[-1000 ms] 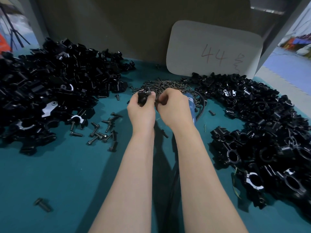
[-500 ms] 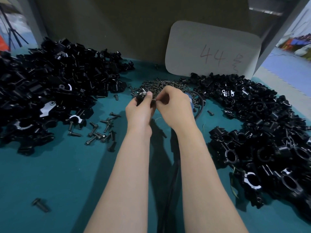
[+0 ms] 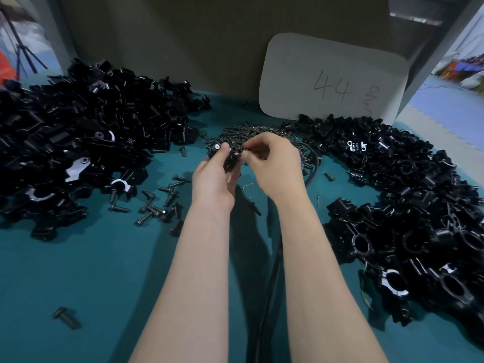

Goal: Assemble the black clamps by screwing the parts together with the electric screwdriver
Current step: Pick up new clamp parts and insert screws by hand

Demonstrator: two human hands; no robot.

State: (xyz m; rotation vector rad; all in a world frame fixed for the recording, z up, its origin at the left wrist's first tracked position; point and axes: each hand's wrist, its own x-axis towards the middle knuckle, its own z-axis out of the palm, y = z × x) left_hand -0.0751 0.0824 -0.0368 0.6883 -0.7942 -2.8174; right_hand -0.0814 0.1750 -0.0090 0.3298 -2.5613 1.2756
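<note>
Head view, standing by: two hands meet over the teal table (image 3: 104,271), a little in front and to the left of the grey card (image 3: 332,77) marked "44". The left hand (image 3: 213,176) grips one black clamp (image 3: 230,159), thumb laid on top. The right hand (image 3: 272,166) has its fingers curled, thumb and forefinger pinching a small screw (image 3: 238,154) against the clamp; the piece is tiny, so I can't swear to it.

The clamp is glossy black and chunky, with one round silvery spot showing beside the thumb. Most of it is hidden by fingers.

Counted: two big heaps of black clamp parts, a left heap (image 3: 78,142) far left of the card and a right heap (image 3: 408,205) in front of the card and to its right. One mound of small screws (image 3: 243,134) lies just in front of the card's left corner. Loose bolts (image 3: 159,203) are scattered near the left heap, roughly a dozen, too overlapped for an exact count. One lone bolt (image 3: 66,317) lies farthest from the card, at the near left. One black cable (image 3: 269,279) runs between the forearms.
</note>
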